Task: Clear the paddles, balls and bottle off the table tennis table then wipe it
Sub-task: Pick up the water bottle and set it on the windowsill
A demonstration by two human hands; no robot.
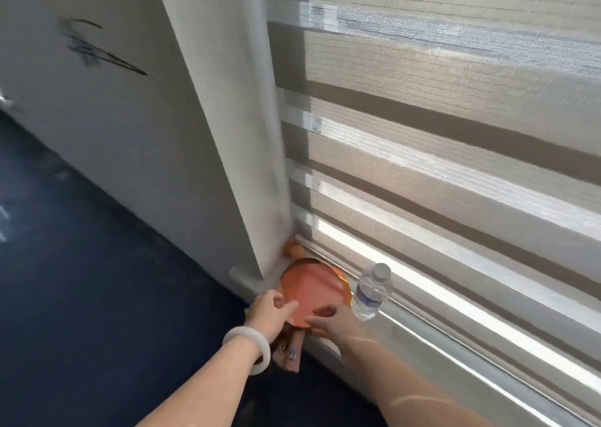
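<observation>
1. Head view: one clear plastic water bottle with a grey cap (372,291) stands on the pale window ledge (422,338), just to the right of the right hand. It is see-through, and I cannot tell how much water is inside.
2. One round red-faced table tennis paddle (312,290) lies flat on the ledge, under the fingertips of both hands. An orange edge shows under it on the side near the bottle. What looks like two wooden handles (291,353) stick out between the two wrists. A second paddle may lie underneath, but I cannot tell for sure.
3. Small orange balls (293,249) sit past the paddle, on the far side from the hands, in the corner by the white wall (211,134). They look like two.
4. The left hand (271,309) has a white bangle (242,331) on its wrist. It is loosely open, and one straight finger rests on the red face.
5. The right hand (331,322) pinches the paddle's near edge, with bent fingers on top and the thumb at the rim.
</observation>
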